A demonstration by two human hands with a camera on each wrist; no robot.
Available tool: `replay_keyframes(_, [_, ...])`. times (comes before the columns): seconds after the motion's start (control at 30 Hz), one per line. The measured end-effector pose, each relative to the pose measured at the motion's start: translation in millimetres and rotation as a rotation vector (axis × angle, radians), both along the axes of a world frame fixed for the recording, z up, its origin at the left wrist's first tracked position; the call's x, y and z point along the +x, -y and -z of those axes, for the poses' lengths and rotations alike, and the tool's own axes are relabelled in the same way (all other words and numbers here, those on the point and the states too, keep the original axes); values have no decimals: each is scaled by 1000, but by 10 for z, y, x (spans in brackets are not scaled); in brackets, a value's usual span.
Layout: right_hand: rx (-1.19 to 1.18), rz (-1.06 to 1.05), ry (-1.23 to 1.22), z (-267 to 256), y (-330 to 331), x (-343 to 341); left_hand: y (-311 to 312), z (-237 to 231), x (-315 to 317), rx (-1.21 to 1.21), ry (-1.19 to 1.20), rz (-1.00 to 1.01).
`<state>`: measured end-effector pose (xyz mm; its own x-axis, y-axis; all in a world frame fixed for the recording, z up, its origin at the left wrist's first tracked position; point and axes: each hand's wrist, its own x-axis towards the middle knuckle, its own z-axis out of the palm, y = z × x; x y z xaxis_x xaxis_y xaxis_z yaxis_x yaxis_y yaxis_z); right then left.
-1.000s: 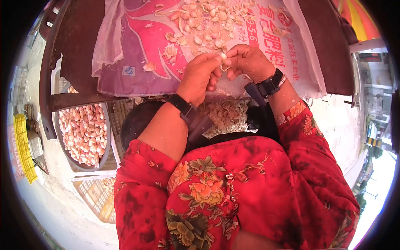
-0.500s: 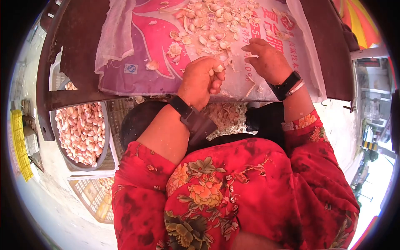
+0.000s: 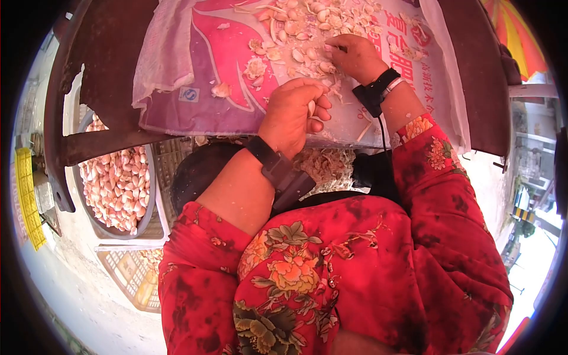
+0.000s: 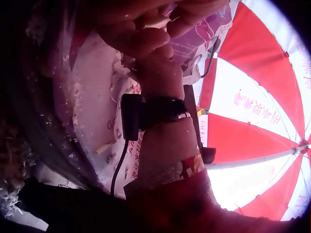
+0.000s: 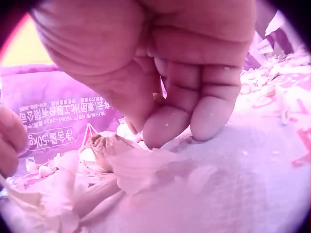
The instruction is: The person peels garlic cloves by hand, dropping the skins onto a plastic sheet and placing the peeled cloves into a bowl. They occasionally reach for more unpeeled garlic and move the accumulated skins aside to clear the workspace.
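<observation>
In the head view, my left hand (image 3: pixel 291 115) is curled above the near edge of a printed plastic sack (image 3: pixel 231 121). It grips a pale garlic clove (image 3: pixel 312 108), whose white edge also shows between the fingers in the left wrist view. Farther forward, my right hand (image 3: pixel 357 58) reaches down to scattered garlic cloves (image 3: pixel 307 54) and papery skins. Its thumb and bent fingers pinch a small garlic clove (image 3: pixel 328 47) at the tips. In the right wrist view, two fingertips (image 5: pixel 166 127) press close to the sack beside a dry garlic root end (image 5: pixel 104 145).
The sack lies over a dark brown table (image 3: pixel 112 106) with a raised rim. Below left stand a round tub of unpeeled cloves (image 3: pixel 115 189) and a plastic crate (image 3: pixel 127 275). Skins lie in a heap (image 3: pixel 325 168) under the table edge. A red-and-white umbrella (image 4: pixel 252 136) spreads overhead.
The two hands met over a white clove a second ago, then parted. My right hand opened, moved away right, then went forward and left to the loose cloves. The left stayed near the sack's edge.
</observation>
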<state>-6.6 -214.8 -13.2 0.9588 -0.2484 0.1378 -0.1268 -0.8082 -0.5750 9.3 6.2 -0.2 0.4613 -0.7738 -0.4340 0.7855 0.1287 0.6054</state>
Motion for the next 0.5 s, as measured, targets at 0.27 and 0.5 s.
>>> replay_keyframes(0.27, [399, -83, -73, -413, -445, -450, 32, -13, -16, -37, 20, -46])
replay_keyframes(0.5, [51, 22, -103, -395, -312, -578, 64, 119, -16, 28, 0, -24])
